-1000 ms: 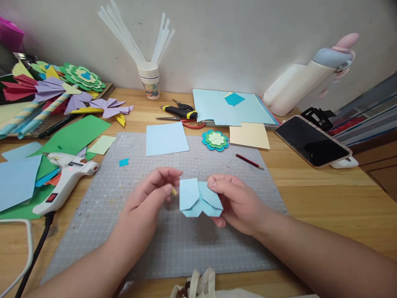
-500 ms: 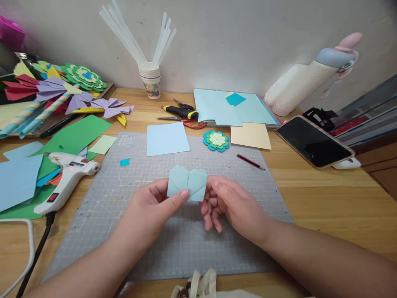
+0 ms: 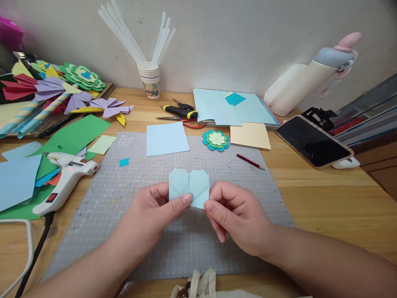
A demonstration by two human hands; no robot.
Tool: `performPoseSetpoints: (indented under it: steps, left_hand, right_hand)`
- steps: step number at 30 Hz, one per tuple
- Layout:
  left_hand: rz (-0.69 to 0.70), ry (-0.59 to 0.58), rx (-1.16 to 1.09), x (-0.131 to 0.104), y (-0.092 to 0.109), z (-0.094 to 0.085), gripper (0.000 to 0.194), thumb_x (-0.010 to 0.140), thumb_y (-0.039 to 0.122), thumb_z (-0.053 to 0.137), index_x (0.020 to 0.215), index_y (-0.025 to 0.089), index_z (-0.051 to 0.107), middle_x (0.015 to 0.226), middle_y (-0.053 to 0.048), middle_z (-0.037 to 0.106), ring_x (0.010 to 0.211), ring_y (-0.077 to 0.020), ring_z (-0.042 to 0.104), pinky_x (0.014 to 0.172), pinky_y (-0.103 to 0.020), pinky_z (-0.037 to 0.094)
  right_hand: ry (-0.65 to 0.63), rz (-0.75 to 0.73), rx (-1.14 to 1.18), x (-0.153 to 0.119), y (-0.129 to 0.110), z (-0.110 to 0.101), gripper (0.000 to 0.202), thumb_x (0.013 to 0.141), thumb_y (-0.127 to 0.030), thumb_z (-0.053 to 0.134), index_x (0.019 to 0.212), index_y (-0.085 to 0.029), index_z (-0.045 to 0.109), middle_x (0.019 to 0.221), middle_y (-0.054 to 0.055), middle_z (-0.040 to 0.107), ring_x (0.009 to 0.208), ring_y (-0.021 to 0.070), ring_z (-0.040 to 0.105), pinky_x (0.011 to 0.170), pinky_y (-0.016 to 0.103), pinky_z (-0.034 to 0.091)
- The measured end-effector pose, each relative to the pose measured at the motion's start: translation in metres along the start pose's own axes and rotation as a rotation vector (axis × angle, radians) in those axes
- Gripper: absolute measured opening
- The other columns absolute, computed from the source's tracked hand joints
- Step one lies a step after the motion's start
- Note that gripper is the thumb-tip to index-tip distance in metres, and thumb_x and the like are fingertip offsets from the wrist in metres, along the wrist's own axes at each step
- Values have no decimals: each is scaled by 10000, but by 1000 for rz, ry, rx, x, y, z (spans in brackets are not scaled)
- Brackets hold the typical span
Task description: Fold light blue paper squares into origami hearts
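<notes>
A folded light blue paper heart [image 3: 189, 182], with a crease down its middle and slanted folds below, is held up over the grey cutting mat [image 3: 124, 236]. My left hand [image 3: 158, 207] grips it from the left, the thumb across its lower front and the fingers behind. At the lower right corner, my right hand [image 3: 235, 215] pinches the paper between thumb and fingers. Beyond the hands lie a light blue paper square [image 3: 167, 139], a layered paper flower [image 3: 216, 140] and a pencil [image 3: 249, 161].
A white hot glue gun [image 3: 68, 178] lies at the left on coloured paper, near paper flowers [image 3: 82, 76]. At the back are a paper cup stack [image 3: 150, 85] with white sticks, scissors [image 3: 169, 118] and a black-yellow cutter [image 3: 180, 112]. A phone [image 3: 313, 140] rests at the right.
My right hand has closed from loose, hanging fingers into a pinch on the paper's lower right corner. The paper has shifted slightly down and right, still in my left hand.
</notes>
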State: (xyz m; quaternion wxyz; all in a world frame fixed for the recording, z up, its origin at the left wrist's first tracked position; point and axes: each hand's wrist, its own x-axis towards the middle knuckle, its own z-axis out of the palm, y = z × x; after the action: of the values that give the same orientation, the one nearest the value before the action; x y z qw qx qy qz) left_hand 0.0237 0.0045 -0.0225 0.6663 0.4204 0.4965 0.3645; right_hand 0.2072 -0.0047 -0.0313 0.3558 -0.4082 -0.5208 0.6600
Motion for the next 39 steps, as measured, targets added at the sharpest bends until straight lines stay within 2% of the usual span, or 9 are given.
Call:
performPoseSetpoints:
  steps: [8,15,18,21,23,28,31,34,39]
  left_hand:
    - [92,-95,243,-4,1,-1,157,799,350,663,791,209,733,765,-5,718,741,-186,616,688,-274,453]
    - [500,-21,914,-2,-1,-3,213,863,285,560,676,208,627,642,14,597,682,-172,537,703,-322,357]
    - [464,19,990,4,-4,-6,261,871,314,548,634,207,568,636,12,585,690,-182,540,711,-337,355]
    - [461,119,982,9,-7,-10,146,832,365,602,803,222,597,844,-19,658,878,-235,576,828,-382,359]
    - [463,228,972,12,-7,-13,161,835,373,586,913,233,584,986,-41,663,997,-262,565,895,-409,351]
    - [340,455,1076,18,-1,-19,186,862,349,481,968,227,573,1074,-70,649,952,-273,585,892,-459,381]
    - [319,441,1171,25,6,-21,229,825,328,523,1019,228,595,1128,-76,644,1015,-306,569,914,-508,355]
    - [342,403,1293,40,17,-23,248,814,306,545,1041,233,615,1189,-74,635,1144,-320,515,937,-493,344]
    - [463,329,1474,79,34,-23,267,856,369,541,1075,244,628,1249,-50,632,1192,-275,505,989,-449,318]
  right_hand:
    - [96,6,-68,9,-6,-4,297,782,-464,653,801,-212,497,612,-50,489,482,96,495,434,219,387]
    - [109,-36,-248,12,3,-9,161,822,-359,608,826,-207,552,702,-13,517,595,127,505,542,263,421]
    - [118,-100,-340,19,2,-15,175,832,-354,598,765,-198,556,719,-2,538,637,136,518,591,274,427]
    - [171,-79,-433,30,-2,-24,218,840,-396,574,757,-195,562,668,-9,554,595,133,519,556,262,411]
    - [295,-33,-566,37,-6,-35,246,841,-436,549,768,-201,557,599,-30,533,541,129,505,522,253,394]
    - [421,4,-772,51,-9,-69,238,826,-410,546,717,-199,563,542,-37,499,474,129,448,485,256,335]
    - [528,-29,-945,52,-10,-80,142,777,-331,598,787,-191,620,714,22,595,597,168,506,530,270,318]
    - [637,-101,-1060,49,-12,-77,292,783,-301,590,1052,-190,608,1054,90,597,758,212,554,577,291,328]
    - [583,-195,-1083,46,-8,-63,264,831,-279,546,1084,-210,582,1137,67,574,683,167,562,588,300,375]
